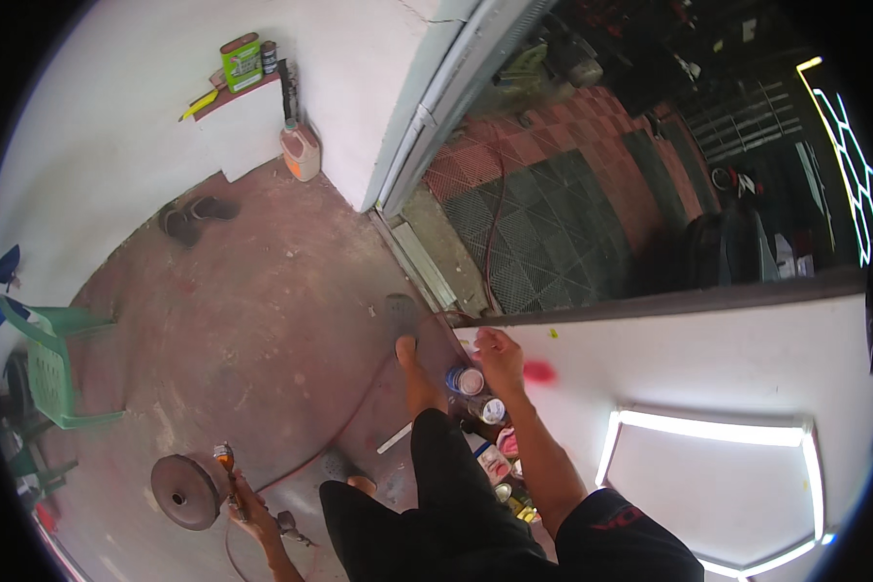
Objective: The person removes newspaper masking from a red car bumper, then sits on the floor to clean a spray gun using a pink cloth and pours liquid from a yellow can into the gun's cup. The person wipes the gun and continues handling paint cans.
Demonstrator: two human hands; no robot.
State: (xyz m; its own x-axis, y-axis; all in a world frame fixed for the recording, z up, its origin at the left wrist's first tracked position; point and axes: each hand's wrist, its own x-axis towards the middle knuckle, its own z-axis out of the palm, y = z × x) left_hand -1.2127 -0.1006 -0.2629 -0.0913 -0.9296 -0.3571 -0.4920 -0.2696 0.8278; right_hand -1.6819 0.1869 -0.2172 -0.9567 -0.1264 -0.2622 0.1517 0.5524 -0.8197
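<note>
My left hand (252, 516), low on the left, is closed round a slim orange-brown tool with a pale tip (225, 460); its exact kind is unclear. Just left of it is a round brown disc (184, 493) with a small centre hole. A grey metal piece (289, 529) shows right beside my left wrist. Up by the white wall, my right hand (500, 359) has its fingers curled in; anything inside them is hidden. Below that hand stand two cans (468, 380) (491, 410), near my right forearm. A blurred red paint spot (540, 372) marks the wall beside my hand.
A red hose (344, 422) crosses the reddish floor. Bottles and containers (493, 462) crowd the wall by my legs. Left are a green plastic chair (53, 364) and dark shoes (199, 215). A jug (300, 153) stands near the doorway, which opens onto a tiled floor (543, 233).
</note>
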